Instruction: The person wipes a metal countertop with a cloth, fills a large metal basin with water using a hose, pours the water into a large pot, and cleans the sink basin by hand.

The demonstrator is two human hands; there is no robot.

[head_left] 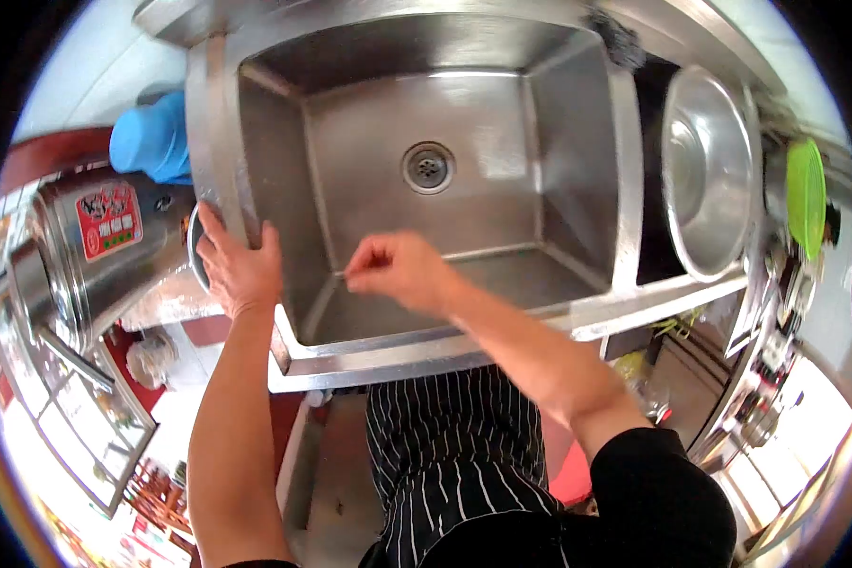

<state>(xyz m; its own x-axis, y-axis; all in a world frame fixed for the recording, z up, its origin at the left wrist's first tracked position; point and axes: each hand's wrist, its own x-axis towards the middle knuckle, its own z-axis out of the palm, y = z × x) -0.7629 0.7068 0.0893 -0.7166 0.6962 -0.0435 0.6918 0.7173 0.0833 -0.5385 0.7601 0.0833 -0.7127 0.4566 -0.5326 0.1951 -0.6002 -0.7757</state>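
A deep steel sink with a round drain lies in front of me. My left hand is at the sink's left rim, fingers spread, against a round metal-edged item that it partly covers. Over the near left part of the basin hangs my right hand, its fingers curled together; whatever they may hold is too small to make out.
Blue plastic containers stand left of the sink, beside a large steel vessel with a red label. To the right are a steel bowl and a green basket. Dark mesh sits on the back right rim.
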